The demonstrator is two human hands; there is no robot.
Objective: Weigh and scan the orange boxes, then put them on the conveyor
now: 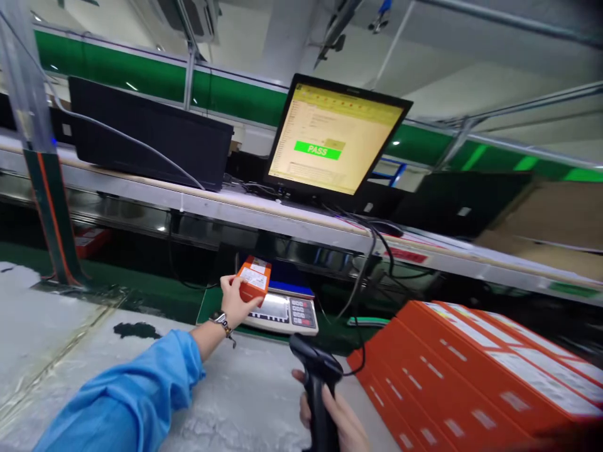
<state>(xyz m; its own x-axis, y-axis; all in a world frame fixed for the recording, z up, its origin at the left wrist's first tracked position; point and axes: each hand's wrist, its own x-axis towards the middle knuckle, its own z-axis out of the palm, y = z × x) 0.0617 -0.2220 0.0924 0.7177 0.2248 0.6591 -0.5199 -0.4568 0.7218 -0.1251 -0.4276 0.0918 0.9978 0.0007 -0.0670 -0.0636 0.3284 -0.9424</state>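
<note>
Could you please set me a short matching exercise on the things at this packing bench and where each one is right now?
Things:
1. small orange box
2. barcode scanner
3. monitor
4. stack of orange boxes

Places or states:
A. shows a green PASS banner
B. gripped in the right hand
C. lies at the right on the bench
D. held by the left hand over the scale

Pairs: 1-D, 2-B, 3-A, 4-C

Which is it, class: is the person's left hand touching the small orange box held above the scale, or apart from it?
Touching. The head view shows the left hand with fingers wrapped around the lower edge of the small orange box, holding it above the scale.
</note>
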